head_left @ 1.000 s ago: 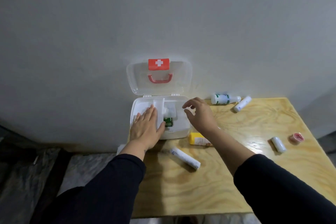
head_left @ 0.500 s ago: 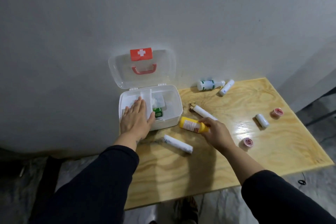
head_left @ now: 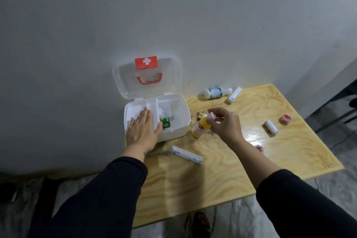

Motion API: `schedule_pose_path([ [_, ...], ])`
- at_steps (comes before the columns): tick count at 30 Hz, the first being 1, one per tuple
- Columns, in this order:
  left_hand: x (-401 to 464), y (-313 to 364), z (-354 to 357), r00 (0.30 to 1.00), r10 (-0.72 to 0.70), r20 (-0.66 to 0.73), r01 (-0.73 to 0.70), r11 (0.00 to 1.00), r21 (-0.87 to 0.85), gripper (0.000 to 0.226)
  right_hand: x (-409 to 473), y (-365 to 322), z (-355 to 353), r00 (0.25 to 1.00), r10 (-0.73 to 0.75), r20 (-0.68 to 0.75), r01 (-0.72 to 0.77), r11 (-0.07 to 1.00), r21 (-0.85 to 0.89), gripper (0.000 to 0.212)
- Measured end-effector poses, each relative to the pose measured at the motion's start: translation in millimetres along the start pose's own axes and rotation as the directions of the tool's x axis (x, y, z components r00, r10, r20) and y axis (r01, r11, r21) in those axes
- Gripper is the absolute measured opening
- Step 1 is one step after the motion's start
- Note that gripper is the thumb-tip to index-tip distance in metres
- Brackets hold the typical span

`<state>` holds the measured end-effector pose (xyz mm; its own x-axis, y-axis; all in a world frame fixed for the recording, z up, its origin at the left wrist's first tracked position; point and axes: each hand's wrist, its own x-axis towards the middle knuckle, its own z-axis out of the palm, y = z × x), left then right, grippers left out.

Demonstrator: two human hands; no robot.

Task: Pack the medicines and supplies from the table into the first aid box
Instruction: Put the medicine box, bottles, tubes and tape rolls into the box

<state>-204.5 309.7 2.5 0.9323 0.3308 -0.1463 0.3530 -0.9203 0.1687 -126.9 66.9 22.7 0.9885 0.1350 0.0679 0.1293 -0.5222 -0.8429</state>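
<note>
From your head camera, your left hand (head_left: 144, 130) lies flat with fingers straight on the left front part of the open first aid box (head_left: 179, 114), which sits at the table's (head_left: 222, 176) far left corner with a green packet (head_left: 165, 123) inside. Your right hand (head_left: 225, 121) pinches the yellow bottle (head_left: 200, 127) by its top, tilted, just right of the box; a white roll (head_left: 187, 154) lies near the front, while a white bottle (head_left: 217, 92), white tube (head_left: 234, 95), another roll (head_left: 271, 127) and two red tape rolls (head_left: 286, 118) (head_left: 259, 149) lie further right
</note>
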Motion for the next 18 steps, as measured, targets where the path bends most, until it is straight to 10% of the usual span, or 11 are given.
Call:
schedule_pose_path([
  [18, 5, -3, 4, 1.0, -0.002, 0.023, 0.002, 1.0, -0.027, 0.072, 56, -101, 42, 0.961, -0.267, 0.067, 0.271, 0.961, -0.061, 0.024],
])
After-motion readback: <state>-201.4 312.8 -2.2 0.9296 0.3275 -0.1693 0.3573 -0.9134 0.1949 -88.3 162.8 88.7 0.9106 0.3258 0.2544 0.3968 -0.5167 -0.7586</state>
